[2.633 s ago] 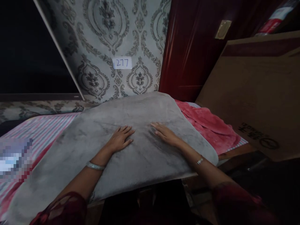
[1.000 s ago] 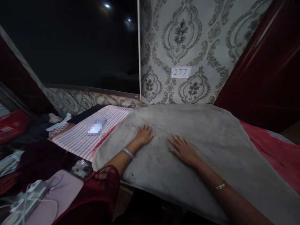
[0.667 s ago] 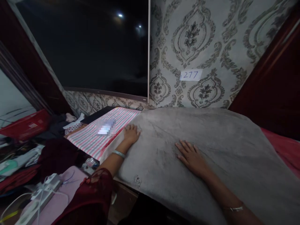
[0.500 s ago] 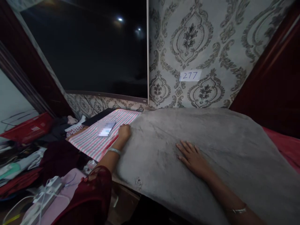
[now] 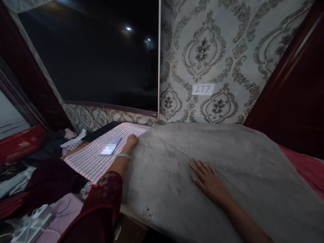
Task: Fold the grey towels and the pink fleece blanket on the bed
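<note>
Left hand (image 5: 132, 139) at edge of grey blanket (image 5: 167, 175); grip unclear.

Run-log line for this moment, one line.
plush grey blanket: spread out | left hand: curled at its left edge, grip hidden | right hand: flat on top

Grey blanket (image 5: 162, 179): one open lane, between left hand (image 5: 132, 140) and right hand (image 5: 208, 180); one broad open stretch, right hand to right edge. Patterned wall (image 5: 174, 72): upright at the blanket's far side, a stop to reach. Left forearm (image 5: 121, 167): slanting barrier along the blanket's left edge. Phone (image 5: 114, 147), partly blurred: flat on striped cloth (image 5: 87, 162), left of that forearm, narrowing the way. Power strip (image 5: 37, 219), white cables: near left, clutter I'd steer round.
</note>
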{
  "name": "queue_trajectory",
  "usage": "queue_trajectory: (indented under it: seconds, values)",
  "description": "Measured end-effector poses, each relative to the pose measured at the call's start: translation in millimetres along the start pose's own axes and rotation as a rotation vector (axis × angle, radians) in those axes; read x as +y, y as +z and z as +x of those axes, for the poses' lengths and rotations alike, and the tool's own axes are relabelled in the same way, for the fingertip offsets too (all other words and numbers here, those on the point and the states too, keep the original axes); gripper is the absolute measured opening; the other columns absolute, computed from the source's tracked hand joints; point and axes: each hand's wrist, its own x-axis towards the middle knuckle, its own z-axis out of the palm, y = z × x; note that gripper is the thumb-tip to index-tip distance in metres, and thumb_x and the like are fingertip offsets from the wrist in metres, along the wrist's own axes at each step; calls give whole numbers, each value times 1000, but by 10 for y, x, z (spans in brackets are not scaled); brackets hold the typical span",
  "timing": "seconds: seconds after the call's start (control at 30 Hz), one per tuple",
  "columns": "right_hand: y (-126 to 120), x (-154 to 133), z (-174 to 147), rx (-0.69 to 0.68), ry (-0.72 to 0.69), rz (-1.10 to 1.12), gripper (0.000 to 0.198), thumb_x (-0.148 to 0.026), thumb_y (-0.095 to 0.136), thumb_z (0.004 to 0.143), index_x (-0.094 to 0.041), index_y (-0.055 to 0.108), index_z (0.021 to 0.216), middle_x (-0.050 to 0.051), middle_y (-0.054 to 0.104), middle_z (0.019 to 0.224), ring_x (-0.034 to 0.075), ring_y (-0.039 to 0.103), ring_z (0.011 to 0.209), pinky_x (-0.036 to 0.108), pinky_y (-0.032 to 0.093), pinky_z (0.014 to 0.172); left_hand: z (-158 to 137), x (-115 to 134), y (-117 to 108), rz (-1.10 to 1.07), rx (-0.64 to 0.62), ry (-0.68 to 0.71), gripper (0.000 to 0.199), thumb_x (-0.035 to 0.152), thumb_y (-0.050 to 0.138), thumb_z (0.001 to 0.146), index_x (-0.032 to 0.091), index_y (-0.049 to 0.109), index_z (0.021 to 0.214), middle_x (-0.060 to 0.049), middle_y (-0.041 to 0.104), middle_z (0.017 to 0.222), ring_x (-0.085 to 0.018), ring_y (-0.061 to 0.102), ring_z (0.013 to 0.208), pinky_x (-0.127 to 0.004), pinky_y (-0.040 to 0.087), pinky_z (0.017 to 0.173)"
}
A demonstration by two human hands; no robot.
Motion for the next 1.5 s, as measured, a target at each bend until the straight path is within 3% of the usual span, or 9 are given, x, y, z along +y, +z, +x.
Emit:
queue_trajectory:
  seconds: [0.27,0.43,0.63,0.83,0.93,1.07,1.17,1.33,1.5]
  values:
    - [-44,-15,9,-43,20,-10,60,-57,34,102,-35,33,158,3,23,167,30,19,154,60,22,122,-142,-19,206,76,32,-42,34,18,42,98,10,61,126,-22,68,123,-28,65,118,-35,50,91]
    - [-60,-24,15,-36,26,-19,60,-55,37,101,-35,34,158,3,25,166,30,20,154,58,21,122,-182,-136,118,139,-1,-1,32,26,44,97,12,68,112,-21,71,118,-30,67,113,-34,51,82]
    - [-107,-44,29,-37,20,-1,59,-55,36,102,-37,34,158,3,27,166,31,23,153,60,23,121,-396,-226,35,221,51,72,36,28,42,98,6,64,117,-25,71,109,-31,69,105,-36,52,84]
    - [-178,-106,67,-30,24,-6,58,-50,40,103,-33,35,158,5,28,166,31,24,152,58,22,121,-607,480,72,213,87,418,44,26,42,99,9,58,136,-22,59,139,-30,53,133,-40,44,108]
    - [-247,-178,87,-24,32,10,58,-51,40,103,-32,37,157,7,28,165,32,25,151,57,22,120,-808,1060,306,169,10,679,52,37,46,98,16,51,146,-14,49,154,-26,40,146,-38,33,119]
    - [-432,-149,104,-93,-12,105,60,-55,44,102,-29,39,156,8,27,165,32,24,152,55,21,121,-1138,1593,708,127,-107,914,55,39,38,101,19,46,151,-13,39,161,-30,32,150,-51,29,121]
    - [-627,143,0,-81,63,99,55,-53,44,103,-32,42,154,4,31,164,25,24,152,46,20,123,-1235,1695,919,182,-133,961,56,38,33,101,20,45,153,-12,39,161,-31,31,151,-56,27,120]
    - [-837,875,-590,-14,400,13,58,-47,40,104,-26,36,158,12,25,166,34,20,153,61,17,120,-1153,1682,991,209,-129,975,59,41,34,100,22,42,155,-10,37,162,-30,29,152,-56,27,121]
    - [-877,1291,-1125,-26,597,-13,60,-47,40,103,-28,33,159,8,24,167,30,18,154,58,17,121,-1082,1700,1054,217,-123,952,60,44,32,99,24,42,155,-9,34,163,-32,29,152,-57,29,119]
